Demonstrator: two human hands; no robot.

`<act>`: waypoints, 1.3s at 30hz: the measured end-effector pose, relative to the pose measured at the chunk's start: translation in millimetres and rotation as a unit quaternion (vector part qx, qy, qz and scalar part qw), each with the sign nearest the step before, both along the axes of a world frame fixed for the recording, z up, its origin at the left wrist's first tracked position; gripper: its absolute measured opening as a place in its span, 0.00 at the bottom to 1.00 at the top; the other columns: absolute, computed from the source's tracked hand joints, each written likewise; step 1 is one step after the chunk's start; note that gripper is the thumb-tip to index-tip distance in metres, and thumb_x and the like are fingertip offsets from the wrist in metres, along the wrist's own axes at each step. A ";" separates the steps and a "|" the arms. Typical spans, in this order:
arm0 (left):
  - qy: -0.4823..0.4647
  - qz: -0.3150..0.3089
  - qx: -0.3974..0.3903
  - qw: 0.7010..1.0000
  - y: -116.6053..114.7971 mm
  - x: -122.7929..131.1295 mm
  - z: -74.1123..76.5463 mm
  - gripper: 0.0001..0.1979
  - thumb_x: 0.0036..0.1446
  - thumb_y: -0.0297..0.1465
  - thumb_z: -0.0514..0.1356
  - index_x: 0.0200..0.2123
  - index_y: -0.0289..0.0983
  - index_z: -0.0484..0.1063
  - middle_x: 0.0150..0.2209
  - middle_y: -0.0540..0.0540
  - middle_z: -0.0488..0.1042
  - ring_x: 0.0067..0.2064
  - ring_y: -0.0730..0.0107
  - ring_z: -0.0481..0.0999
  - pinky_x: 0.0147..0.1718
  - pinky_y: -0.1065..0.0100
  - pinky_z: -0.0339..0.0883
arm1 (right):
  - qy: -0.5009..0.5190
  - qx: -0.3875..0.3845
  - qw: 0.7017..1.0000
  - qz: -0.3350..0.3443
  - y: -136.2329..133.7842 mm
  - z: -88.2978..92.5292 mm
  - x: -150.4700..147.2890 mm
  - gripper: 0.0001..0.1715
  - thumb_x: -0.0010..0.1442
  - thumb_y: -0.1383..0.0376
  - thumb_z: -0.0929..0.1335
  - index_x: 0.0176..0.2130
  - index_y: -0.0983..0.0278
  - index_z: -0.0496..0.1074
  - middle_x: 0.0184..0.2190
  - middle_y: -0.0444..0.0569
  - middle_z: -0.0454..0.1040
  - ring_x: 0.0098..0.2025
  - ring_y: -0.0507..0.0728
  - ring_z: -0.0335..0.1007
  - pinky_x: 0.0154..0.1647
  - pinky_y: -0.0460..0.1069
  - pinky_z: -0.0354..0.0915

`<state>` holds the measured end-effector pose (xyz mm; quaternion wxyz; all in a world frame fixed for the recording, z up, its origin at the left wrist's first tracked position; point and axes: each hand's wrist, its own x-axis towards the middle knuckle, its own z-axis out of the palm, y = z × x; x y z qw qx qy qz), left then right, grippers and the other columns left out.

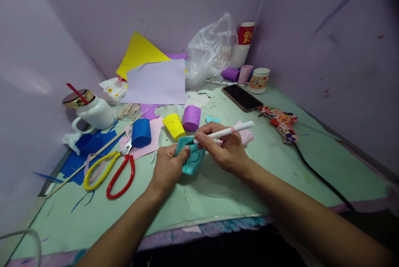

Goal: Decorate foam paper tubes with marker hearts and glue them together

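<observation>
My left hand grips a small teal paper cup shape with dark curved lines drawn on it, the thumb pressed on its front. A white marker pen is pinched in my right hand, its tip at the teal paper's upper edge. Just behind stand a yellow paper cup shape with a heart drawn on it and a purple one with lines. To the left is a blue paper cup shape, near scissors with yellow and red handles.
Left are a white mug, a wooden stick and blue paper scraps. Behind lie paper sheets and a clear plastic bag. Right are a phone, a paper cup and a floral-covered corded tool.
</observation>
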<state>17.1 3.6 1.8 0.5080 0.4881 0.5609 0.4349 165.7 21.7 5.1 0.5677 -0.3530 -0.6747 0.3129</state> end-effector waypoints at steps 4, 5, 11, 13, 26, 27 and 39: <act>0.015 -0.004 0.009 1.000 0.4 -0.3 -1.2 0.17 0.43 0.40 0.63 0.14 0.34 0.67 0.16 0.52 0.61 0.21 0.75 0.57 0.19 0.71 0.52 | -0.016 0.025 0.999 0.037 -1.9 0.8 -2.4 0.06 0.57 0.65 0.68 0.29 0.65 0.72 0.21 0.42 0.72 0.23 0.48 0.65 0.21 0.43 0.61; 0.020 -0.004 0.013 1.000 0.4 -0.3 -1.5 0.17 0.44 0.40 0.63 0.14 0.34 0.67 0.16 0.52 0.61 0.21 0.75 0.57 0.19 0.71 0.51 | -0.019 0.030 0.998 0.044 -2.2 0.8 -2.7 0.06 0.57 0.65 0.68 0.29 0.65 0.72 0.21 0.42 0.72 0.23 0.47 0.65 0.21 0.43 0.61; 0.043 -0.020 0.030 0.998 0.2 -0.7 -2.0 0.18 0.46 0.40 0.61 0.14 0.35 0.66 0.17 0.52 0.61 0.22 0.75 0.56 0.19 0.72 0.50 | -0.014 0.038 0.998 0.057 -1.7 -1.4 -2.7 0.06 0.57 0.66 0.68 0.29 0.65 0.72 0.22 0.42 0.72 0.23 0.47 0.66 0.22 0.43 0.61; 0.047 -0.022 0.031 0.998 -0.1 -1.0 -1.8 0.18 0.47 0.40 0.61 0.14 0.35 0.64 0.17 0.52 0.60 0.21 0.76 0.55 0.18 0.72 0.49 | -0.008 0.036 0.998 0.057 -1.4 -1.7 -2.8 0.06 0.57 0.66 0.68 0.30 0.65 0.72 0.22 0.42 0.72 0.24 0.47 0.66 0.22 0.43 0.61; 0.001 -0.002 0.015 1.000 0.3 -0.8 -1.9 0.16 0.44 0.40 0.64 0.15 0.35 0.68 0.16 0.52 0.63 0.20 0.75 0.59 0.19 0.72 0.54 | 0.028 0.025 0.998 -0.058 1.3 -5.8 -2.1 0.06 0.62 0.64 0.64 0.40 0.60 0.70 0.34 0.47 0.76 0.35 0.52 0.72 0.36 0.50 0.68; -0.006 0.004 0.012 1.000 0.0 -1.0 -2.1 0.16 0.44 0.40 0.64 0.15 0.35 0.68 0.15 0.52 0.63 0.19 0.76 0.59 0.18 0.72 0.54 | 0.010 0.004 0.997 -0.072 2.6 -5.4 -1.1 0.07 0.60 0.64 0.66 0.41 0.60 0.68 0.37 0.48 0.75 0.38 0.54 0.72 0.40 0.52 0.68; -0.007 0.051 0.065 0.997 -3.1 0.9 -3.6 0.14 0.46 0.39 0.62 0.18 0.35 0.69 0.17 0.52 0.65 0.20 0.75 0.60 0.19 0.71 0.57 | -0.019 -0.143 0.989 0.012 2.8 -7.6 -3.0 0.16 0.49 0.68 0.69 0.36 0.61 0.60 0.31 0.43 0.68 0.27 0.50 0.62 0.27 0.46 0.61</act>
